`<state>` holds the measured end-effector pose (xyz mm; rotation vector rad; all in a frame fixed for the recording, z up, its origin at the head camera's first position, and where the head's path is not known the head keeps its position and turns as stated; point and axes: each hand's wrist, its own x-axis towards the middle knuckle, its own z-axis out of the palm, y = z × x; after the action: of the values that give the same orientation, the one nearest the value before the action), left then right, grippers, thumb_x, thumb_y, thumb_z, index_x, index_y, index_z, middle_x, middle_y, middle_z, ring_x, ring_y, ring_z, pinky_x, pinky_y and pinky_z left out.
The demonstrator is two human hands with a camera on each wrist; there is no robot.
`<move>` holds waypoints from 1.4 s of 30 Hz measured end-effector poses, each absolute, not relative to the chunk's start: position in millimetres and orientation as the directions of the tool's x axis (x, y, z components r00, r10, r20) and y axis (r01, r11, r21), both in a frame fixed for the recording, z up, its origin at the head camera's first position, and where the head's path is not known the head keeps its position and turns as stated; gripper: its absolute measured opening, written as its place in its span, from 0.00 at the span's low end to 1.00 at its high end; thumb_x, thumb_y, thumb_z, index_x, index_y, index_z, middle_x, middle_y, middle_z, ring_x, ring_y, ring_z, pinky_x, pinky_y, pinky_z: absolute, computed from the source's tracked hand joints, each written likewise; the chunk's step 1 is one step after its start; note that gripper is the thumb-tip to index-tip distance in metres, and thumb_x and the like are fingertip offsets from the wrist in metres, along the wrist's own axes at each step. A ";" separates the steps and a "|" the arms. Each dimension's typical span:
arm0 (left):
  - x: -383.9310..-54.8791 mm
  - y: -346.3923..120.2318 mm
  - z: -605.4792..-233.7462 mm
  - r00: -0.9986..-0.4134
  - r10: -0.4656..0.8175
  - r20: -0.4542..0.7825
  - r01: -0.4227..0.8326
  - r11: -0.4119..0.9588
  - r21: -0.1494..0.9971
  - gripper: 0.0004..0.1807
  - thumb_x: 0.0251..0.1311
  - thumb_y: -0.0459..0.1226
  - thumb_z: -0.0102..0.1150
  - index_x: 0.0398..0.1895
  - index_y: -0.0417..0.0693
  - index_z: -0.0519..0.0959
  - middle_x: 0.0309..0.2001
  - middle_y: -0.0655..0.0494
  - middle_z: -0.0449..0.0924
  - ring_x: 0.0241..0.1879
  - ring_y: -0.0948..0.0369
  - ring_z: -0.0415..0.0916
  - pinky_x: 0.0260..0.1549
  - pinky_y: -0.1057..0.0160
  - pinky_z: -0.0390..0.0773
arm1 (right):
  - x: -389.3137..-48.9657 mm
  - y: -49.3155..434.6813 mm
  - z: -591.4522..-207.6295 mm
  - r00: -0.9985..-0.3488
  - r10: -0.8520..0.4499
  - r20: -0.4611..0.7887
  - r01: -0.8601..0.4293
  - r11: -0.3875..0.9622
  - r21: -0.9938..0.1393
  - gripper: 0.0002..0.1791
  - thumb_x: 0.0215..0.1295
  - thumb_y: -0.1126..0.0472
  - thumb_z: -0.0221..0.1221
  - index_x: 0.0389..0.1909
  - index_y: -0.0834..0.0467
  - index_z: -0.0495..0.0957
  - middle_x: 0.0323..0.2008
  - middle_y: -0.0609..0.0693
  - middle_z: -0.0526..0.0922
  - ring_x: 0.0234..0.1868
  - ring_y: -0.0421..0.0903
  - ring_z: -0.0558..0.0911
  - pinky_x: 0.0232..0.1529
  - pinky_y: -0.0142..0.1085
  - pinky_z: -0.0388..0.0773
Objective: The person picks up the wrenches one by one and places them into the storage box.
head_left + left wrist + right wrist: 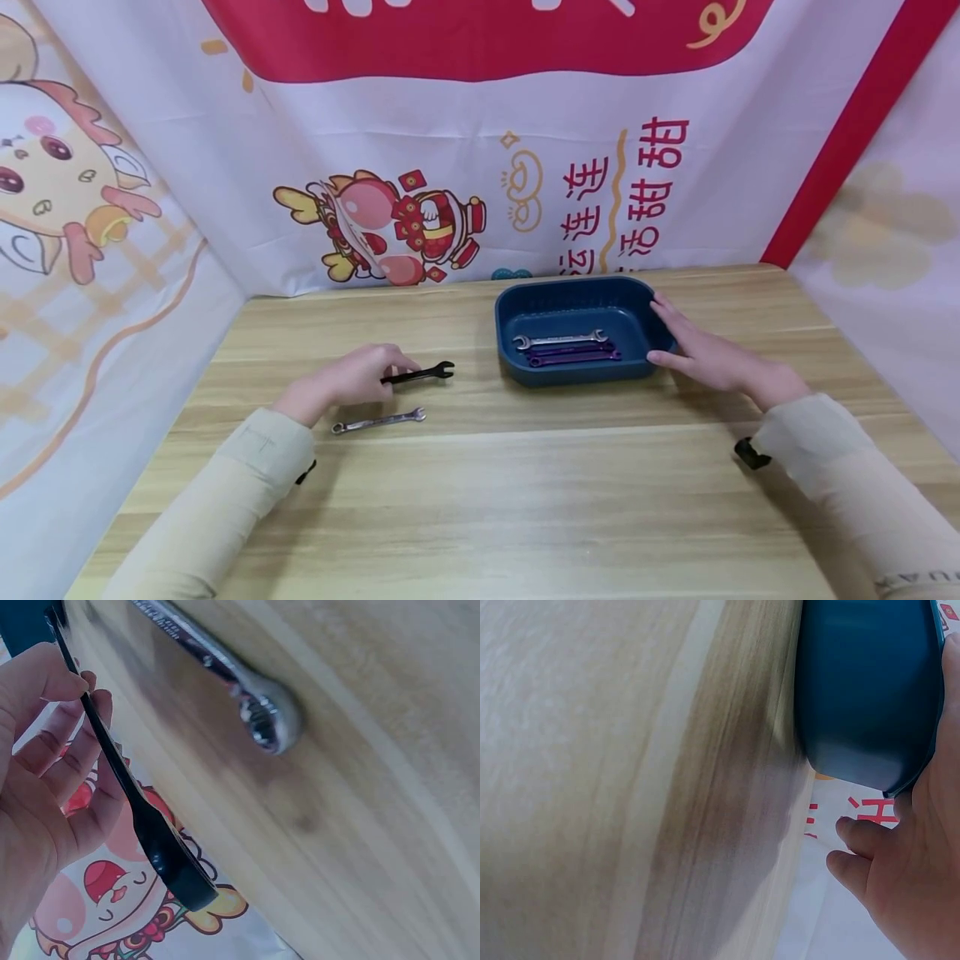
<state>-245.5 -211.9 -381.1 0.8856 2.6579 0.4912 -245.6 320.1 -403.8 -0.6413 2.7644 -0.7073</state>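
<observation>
My left hand pinches a black wrench between thumb and fingers, its open-jawed end pointing right. In the left wrist view the black wrench slants past the fingertips, above the wooden surface. Just in front of that hand, a silver wrench lies on the table. My right hand rests against the right end of a dark blue bin, thumb and fingers spread along its rim. Inside the bin lie a silver wrench and purple wrenches. The right wrist view shows the bin's side beside the hand.
The wooden table reaches back to a printed cloth backdrop. Cloth panels also stand at the left and right sides. The bin sits close to the table's back edge.
</observation>
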 end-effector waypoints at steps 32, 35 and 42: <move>-257.7 -184.4 -346.5 -0.733 0.675 -0.085 0.609 0.707 0.361 0.24 0.56 0.22 0.61 0.58 0.41 0.84 0.50 0.49 0.83 0.41 0.56 0.76 0.43 0.56 0.79 | -248.0 321.5 -403.4 -0.874 -0.477 -0.092 -0.374 0.781 -0.500 0.51 0.76 0.44 0.55 0.82 0.61 0.35 0.81 0.60 0.30 0.79 0.66 0.39 0.71 0.67 0.46; -259.1 -180.6 -345.2 -0.730 0.676 -0.095 0.604 0.705 0.372 0.25 0.56 0.22 0.61 0.58 0.41 0.84 0.51 0.49 0.83 0.41 0.56 0.76 0.43 0.56 0.78 | -248.2 321.4 -403.6 -0.875 -0.472 -0.107 -0.365 0.789 -0.495 0.51 0.76 0.44 0.55 0.82 0.60 0.34 0.81 0.60 0.29 0.79 0.66 0.39 0.71 0.67 0.46; -264.0 -172.2 -335.8 -0.708 0.703 -0.072 0.628 0.673 0.392 0.25 0.54 0.22 0.61 0.58 0.39 0.84 0.48 0.48 0.83 0.41 0.54 0.75 0.40 0.57 0.78 | -246.9 321.3 -403.2 -0.879 -0.463 -0.111 -0.357 0.795 -0.491 0.50 0.77 0.45 0.55 0.83 0.60 0.33 0.82 0.60 0.29 0.79 0.67 0.40 0.70 0.67 0.47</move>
<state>-264.0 -172.2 -335.8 1.0772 2.6703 0.5053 -246.9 321.3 -403.2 -0.6394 2.7584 -0.6885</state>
